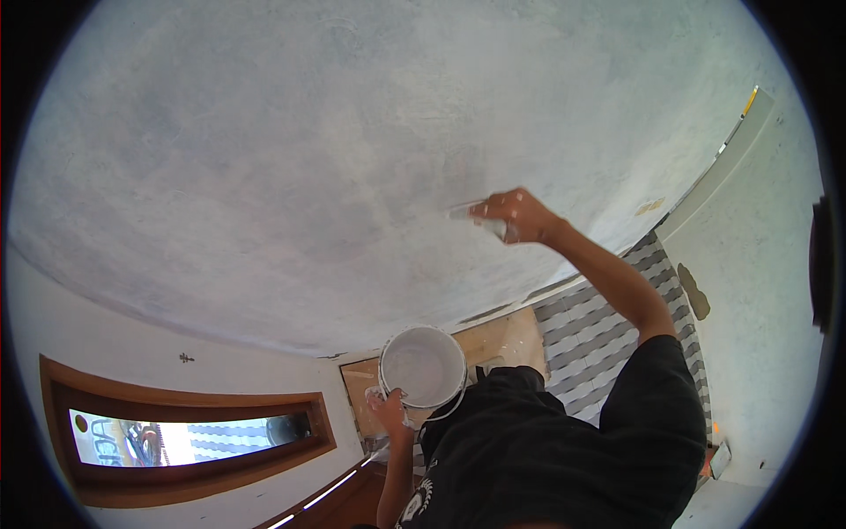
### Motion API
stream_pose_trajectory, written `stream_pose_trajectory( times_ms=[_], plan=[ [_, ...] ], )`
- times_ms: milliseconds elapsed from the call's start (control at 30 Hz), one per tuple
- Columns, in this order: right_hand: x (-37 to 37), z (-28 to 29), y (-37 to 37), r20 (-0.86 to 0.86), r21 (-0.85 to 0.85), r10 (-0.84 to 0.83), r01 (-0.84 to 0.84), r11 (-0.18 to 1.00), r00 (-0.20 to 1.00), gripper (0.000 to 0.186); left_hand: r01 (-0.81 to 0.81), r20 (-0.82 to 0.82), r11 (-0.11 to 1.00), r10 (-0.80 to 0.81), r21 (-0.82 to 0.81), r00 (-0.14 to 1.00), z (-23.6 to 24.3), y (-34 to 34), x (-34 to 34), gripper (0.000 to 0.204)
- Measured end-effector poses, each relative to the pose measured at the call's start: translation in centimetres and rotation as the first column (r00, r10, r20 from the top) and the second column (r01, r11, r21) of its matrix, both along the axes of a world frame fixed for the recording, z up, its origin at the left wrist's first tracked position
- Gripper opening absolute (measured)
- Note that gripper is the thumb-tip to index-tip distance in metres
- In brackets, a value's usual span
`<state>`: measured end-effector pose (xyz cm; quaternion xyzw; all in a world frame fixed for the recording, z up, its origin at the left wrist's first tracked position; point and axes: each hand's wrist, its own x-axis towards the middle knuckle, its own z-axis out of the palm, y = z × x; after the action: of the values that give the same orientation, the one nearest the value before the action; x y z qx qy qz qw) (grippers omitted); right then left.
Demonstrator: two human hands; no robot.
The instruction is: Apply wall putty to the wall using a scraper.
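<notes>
Fingers clamped on a tippable bucket (426,339)

Left hand (390,413) grips its rim before the lower edge of the wall (335,167); slackening could drop it. Beyond, the right hand (520,216) has fingers wrapped round a blurred flat tool (462,212); steep pressure could gouge plaster.

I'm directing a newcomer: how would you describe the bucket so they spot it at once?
From the huge pale wall, drop to its lower edge, near mid-picture. There, the left hand holds a whitish bucket beside the black clothing. Its round, open mouth sets it apart from the angular brown wooden frame to its left.
</notes>
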<state>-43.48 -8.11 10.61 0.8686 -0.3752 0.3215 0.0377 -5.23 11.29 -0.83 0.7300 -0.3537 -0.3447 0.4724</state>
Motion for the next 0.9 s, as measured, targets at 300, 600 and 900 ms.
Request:
stream_pose_trajectory(
  times_ms=[300,600,900],
  plan=[
    [-2.6,16.8,-0.2,-0.143,-0.381,-0.037,-0.021,0.925,0.989,0.037,-0.013,0.093,0.997,0.020,-0.077,0.995,-0.7,0.5,0.1,0.022],
    [-0.1,20.9,1.4,-0.082,-0.762,-0.071,-0.016,0.648,0.994,0.037,-0.035,-0.092,0.993,0.025,-0.113,0.995,-1.1,0.4,0.4,0.019],
    [3.1,-1.3,2.2,0.260,-0.414,-0.200,0.296,0.861,0.945,0.030,0.009,0.078,0.994,-0.001,-0.108,0.997,-1.7,0.4,0.6,0.021]
  ],
)
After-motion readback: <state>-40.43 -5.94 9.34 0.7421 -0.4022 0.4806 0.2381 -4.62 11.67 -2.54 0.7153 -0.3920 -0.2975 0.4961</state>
